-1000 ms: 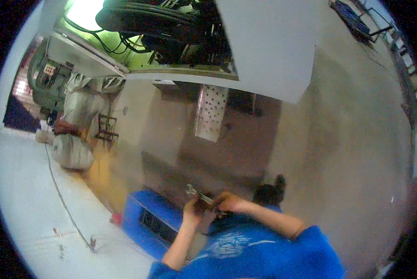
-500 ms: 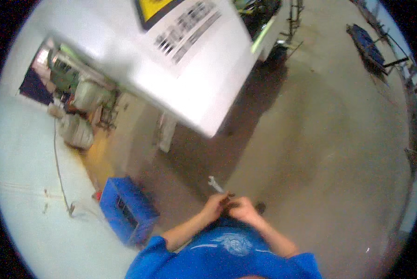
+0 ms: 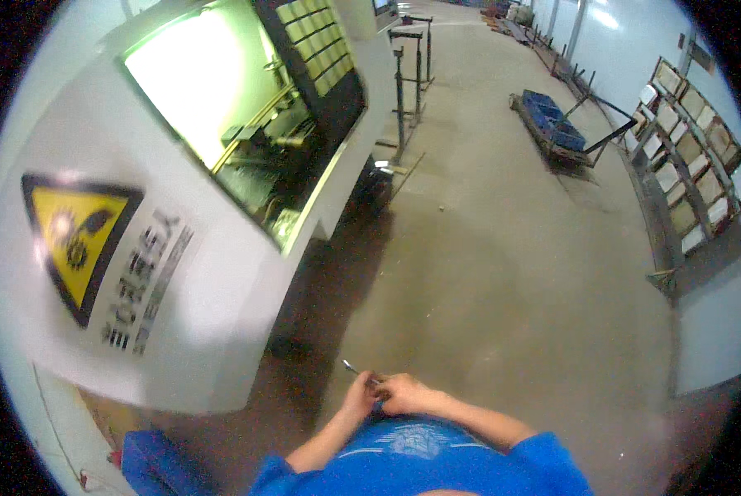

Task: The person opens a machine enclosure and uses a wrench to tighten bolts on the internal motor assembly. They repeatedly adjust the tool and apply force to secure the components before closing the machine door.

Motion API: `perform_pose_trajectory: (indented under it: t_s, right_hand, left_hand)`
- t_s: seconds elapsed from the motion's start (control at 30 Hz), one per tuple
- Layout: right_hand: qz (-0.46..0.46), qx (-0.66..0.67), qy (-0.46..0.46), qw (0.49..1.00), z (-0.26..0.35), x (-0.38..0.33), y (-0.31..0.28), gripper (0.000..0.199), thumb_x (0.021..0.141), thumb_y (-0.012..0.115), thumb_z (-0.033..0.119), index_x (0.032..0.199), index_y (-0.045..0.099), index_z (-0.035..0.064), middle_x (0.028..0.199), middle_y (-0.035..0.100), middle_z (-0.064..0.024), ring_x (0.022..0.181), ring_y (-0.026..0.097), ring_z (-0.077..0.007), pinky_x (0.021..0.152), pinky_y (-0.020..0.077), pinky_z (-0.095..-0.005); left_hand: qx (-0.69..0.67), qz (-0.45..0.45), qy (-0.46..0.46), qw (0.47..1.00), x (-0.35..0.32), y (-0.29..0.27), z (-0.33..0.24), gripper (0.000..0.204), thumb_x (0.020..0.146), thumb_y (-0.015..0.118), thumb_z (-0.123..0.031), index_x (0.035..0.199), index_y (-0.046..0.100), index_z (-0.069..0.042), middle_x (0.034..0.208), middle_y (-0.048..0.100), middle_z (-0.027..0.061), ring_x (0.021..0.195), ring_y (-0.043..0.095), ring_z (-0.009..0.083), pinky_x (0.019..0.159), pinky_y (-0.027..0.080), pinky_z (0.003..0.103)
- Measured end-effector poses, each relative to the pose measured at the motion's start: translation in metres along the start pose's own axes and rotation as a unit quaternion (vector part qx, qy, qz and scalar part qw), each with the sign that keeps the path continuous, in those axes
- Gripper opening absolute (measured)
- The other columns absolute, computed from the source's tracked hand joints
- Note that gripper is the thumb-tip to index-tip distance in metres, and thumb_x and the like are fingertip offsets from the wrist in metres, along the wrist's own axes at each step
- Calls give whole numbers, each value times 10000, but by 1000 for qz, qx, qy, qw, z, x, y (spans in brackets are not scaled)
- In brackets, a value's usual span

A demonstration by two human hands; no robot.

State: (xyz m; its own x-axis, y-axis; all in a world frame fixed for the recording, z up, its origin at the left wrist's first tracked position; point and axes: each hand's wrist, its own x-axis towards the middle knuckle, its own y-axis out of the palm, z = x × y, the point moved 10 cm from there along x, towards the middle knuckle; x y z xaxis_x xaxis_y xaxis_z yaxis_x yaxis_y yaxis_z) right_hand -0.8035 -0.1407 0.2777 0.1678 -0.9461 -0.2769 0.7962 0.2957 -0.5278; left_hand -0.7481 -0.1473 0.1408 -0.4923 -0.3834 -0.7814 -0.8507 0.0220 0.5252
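**Both hands meet on a small metal tool beside a white machine**

Low in the view, the left hand (image 3: 360, 398) and the right hand (image 3: 403, 393) come together in front of the person's blue shirt (image 3: 420, 455), fingers curled in and pressed close to each other. Between them they pinch a thin metal tool (image 3: 356, 369), whose bright tip sticks up and to the left from the left hand, over the concrete floor (image 3: 503, 273). What kind of tool it is cannot be told; it is too small.

To the left stands a large white machine (image 3: 213, 273). On its near panel sits a triangular yellow warning sign (image 3: 77, 240) with a black border and a black pictogram, and just right of it a column of dark printed lettering (image 3: 143, 281), blurred. Higher up, a brightly lit window (image 3: 222, 107) in the machine shows metal parts inside.

At the lower left edge lies a blue crate (image 3: 151, 463), partly cut off. Far across the floor, a low cart (image 3: 556, 132) carries blue bins. Along the right wall, a rack (image 3: 689, 157) holds rows of pale rectangular boxes, tilted outward.
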Motion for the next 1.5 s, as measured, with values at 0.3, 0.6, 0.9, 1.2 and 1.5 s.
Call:
perform_pose_trajectory:
  t_s: [0.3, 0.6, 0.9, 1.2, 1.5]
  right_hand:
    - [-8, 141, 18, 990, -141, 26, -268, 404, 506, 474, 78, 900, 553, 45, 954, 530, -106, 770, 533, -211, 671, 420, -324]
    - [-61, -26, -132, 989, -219, 181, -569, 364, 488, 490, 105, 837, 579, 53, 1105, 429, -116, 883, 499, -231, 715, 418, -286]
    - [-203, 12, -152, 967, -180, 359, -832, 395, 527, 493, 107, 899, 528, -23, 763, 574, -101, 687, 533, -158, 620, 434, -271]
    - [-459, -130, -332, 814, -96, 435, -1019, 402, 499, 549, 129, 885, 508, 21, 1021, 466, -158, 924, 445, -288, 779, 359, -317]
    - [-426, -174, -443, 770, -122, 528, -1039, 506, 588, 616, 106, 1052, 429, 29, 1066, 436, -145, 979, 409, -253, 826, 325, -324]
  left_hand:
    - [76, 65, 89, 991, 156, 240, -93, 218, 759, 413, -225, 850, 480, -39, 726, 523, 111, 764, 518, 274, 696, 406, 361]
    - [-25, -195, 224, 955, 243, 206, -179, 226, 676, 463, -26, 895, 490, 23, 660, 437, 104, 498, 462, 200, 512, 479, 405]
    - [-104, -363, 162, 912, 313, 164, -156, 173, 668, 483, -78, 823, 470, -3, 605, 459, 87, 445, 483, 264, 382, 401, 394]
    - [-141, -368, 238, 888, 340, 238, -201, 179, 684, 440, -79, 851, 433, -16, 584, 451, 96, 441, 485, 237, 337, 379, 332]
    - [-245, -448, 335, 792, 359, 296, -186, 184, 699, 484, -136, 856, 468, -43, 677, 461, 76, 546, 455, 196, 441, 386, 304]
